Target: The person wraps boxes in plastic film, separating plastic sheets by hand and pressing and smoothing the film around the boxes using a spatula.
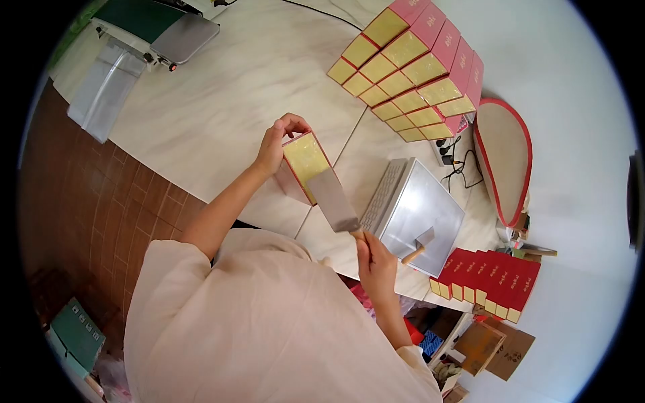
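Fingers of the right hand (378, 269) close around a wide scraper (332, 198), its blade overlapping the yellow face of a box (304, 160) at center frame, which the left hand (274, 146) holds at its upper-left edge. A smaller scraper (424, 238) lies on a silver-topped case (413, 205) at right; pink boxes (430, 33) stand stacked at upper right.

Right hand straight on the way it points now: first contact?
Probably the red-edged rectangular box with a yellow face, via the flat metal, wooden-handled scraper in the right hand. Blade overlaps that face in view; actual contact unclear.
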### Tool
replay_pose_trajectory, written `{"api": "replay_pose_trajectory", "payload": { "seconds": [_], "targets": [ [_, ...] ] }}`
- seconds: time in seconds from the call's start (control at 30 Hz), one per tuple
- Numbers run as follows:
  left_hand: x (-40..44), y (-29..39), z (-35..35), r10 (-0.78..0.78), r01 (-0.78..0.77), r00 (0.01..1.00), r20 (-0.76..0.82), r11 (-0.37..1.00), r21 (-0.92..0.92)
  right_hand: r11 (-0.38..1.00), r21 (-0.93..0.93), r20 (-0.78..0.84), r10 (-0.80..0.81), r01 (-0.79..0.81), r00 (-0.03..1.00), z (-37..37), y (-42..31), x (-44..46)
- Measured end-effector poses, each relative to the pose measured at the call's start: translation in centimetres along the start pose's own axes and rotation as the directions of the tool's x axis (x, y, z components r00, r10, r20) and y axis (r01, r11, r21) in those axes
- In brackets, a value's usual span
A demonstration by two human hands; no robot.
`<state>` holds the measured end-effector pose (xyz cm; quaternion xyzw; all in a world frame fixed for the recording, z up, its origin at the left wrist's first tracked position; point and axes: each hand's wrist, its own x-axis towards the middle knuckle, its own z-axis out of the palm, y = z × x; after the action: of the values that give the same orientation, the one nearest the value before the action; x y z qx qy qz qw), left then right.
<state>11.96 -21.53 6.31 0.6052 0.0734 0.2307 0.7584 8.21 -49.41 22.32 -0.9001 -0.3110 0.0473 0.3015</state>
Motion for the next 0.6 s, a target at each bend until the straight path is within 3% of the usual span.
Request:
{"api": "replay_pose_trajectory", "payload": {
  "seconds": [0.13,0.33,0.53,0.6],
  "targets": [
    [0.0,-0.4,0.0,-0.011,0.012,1.000,0.011,0.998,-0.067,0.990,-0.096,0.007,-0.100,0.100,0.995,2.7,-0.1,2.8],
    [-0.4,-0.8,0.4,-0.045,0.045,0.999,0.002,0.991,-0.127,0.964,-0.237,0.057,-0.109,0.119,0.992,4.0,-0.5,4.4],
    [-0.2,-0.2,0.3,-0.039,0.038,0.999,-0.022,0.997,-0.067,0.887,-0.397,0.072,-0.224,0.234,0.972,5.1,-0.3,5.5],
    [0.1,-0.6,0.4,-0.062,0.054,0.997,-0.049,0.988,-0.148,0.884,-0.400,0.095,-0.222,0.241,0.970,4.8,-0.1,5.7]
  ]
}}
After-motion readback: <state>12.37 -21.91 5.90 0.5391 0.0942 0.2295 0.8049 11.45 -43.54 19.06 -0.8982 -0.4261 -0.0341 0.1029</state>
